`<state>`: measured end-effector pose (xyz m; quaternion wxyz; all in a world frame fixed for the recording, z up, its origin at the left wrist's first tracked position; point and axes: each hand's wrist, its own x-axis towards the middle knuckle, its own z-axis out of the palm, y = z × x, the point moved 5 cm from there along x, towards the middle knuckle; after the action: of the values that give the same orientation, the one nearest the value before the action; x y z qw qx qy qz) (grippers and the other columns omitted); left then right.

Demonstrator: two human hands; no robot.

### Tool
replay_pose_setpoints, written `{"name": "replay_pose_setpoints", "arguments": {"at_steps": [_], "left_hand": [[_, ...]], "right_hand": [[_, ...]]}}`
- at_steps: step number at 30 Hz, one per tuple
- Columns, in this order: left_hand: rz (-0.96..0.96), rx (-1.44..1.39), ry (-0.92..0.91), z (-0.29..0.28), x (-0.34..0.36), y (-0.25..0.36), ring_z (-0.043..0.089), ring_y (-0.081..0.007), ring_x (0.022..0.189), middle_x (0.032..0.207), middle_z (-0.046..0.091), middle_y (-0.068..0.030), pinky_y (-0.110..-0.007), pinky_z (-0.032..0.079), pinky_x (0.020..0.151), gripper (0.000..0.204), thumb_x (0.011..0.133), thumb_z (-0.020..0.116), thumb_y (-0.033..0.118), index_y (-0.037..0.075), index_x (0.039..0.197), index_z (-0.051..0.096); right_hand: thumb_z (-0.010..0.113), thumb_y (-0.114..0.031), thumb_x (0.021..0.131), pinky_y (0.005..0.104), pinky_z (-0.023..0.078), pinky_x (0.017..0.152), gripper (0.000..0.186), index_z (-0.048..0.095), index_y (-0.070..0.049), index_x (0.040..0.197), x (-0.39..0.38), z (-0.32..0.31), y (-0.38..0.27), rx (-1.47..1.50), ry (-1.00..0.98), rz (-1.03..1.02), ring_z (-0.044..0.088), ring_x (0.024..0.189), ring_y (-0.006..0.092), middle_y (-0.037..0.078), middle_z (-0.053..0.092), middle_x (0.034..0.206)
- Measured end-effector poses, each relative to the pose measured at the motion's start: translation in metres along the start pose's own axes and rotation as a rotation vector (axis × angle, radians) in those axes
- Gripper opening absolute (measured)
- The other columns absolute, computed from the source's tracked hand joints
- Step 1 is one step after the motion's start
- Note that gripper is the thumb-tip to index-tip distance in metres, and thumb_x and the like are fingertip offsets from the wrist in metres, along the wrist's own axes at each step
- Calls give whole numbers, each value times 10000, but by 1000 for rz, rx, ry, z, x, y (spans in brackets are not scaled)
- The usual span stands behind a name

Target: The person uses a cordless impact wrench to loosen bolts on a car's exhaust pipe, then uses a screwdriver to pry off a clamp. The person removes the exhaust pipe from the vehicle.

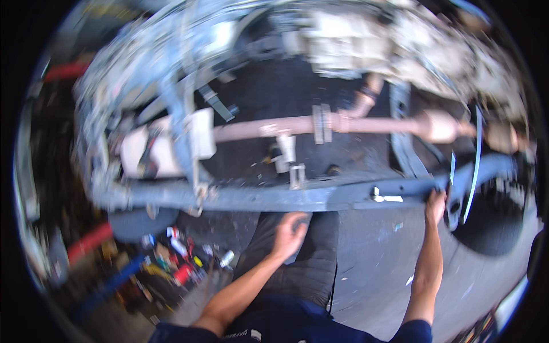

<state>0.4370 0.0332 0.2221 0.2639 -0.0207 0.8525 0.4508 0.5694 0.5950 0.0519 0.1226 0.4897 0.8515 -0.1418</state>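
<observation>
A vehicle's long blue-grey frame rail (269,198) runs crosswise in front of me. My left hand (290,233) is just below its near edge, over my legs, fingers loosely bent and apart with nothing in them. Farther right, my right hand (436,207) is closed at the rail's near side. A dark, narrow thing rises beside its fingers; blur hides whether the hand holds this or the rail. Beyond the rail lies a pinkish-brown exhaust pipe (263,128) with a pale muffler (147,150) at its left end.
A large whitish gearbox or engine casing (349,40) fills the far side. Dark tires (492,223) sit beneath the rail's ends. Bottles, cans and scraps (182,260) litter the floor at lower left, near a blue bar (108,288). A bright, thin strip (474,166) stands at right.
</observation>
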Motion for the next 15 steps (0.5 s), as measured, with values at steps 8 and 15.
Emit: {"name": "replay_pose_setpoints", "arguments": {"at_steps": [8, 15], "left_hand": [[-213, -475, -318, 48, -65, 47, 704, -217, 1098, 1191, 731, -143, -349, 550, 969, 316, 1004, 679, 204, -4, 1242, 666], [-253, -1171, -50, -34, -97, 102, 609, -145, 1069, 1181, 665, -26, -320, 519, 837, 501, 1010, 630, 515, 140, 1342, 631]], "right_hand": [[576, -319, 1072, 258, 398, 553, 339, 605, 15, 1122, -119, -102, -129, 836, -241, -143, 505, 638, 87, 12, 574, 777], [590, -194, 1058, 258, 476, 622, 316, 569, 20, 1290, -417, -172, -344, 767, -915, -825, 585, 735, 96, 39, 657, 912]]}}
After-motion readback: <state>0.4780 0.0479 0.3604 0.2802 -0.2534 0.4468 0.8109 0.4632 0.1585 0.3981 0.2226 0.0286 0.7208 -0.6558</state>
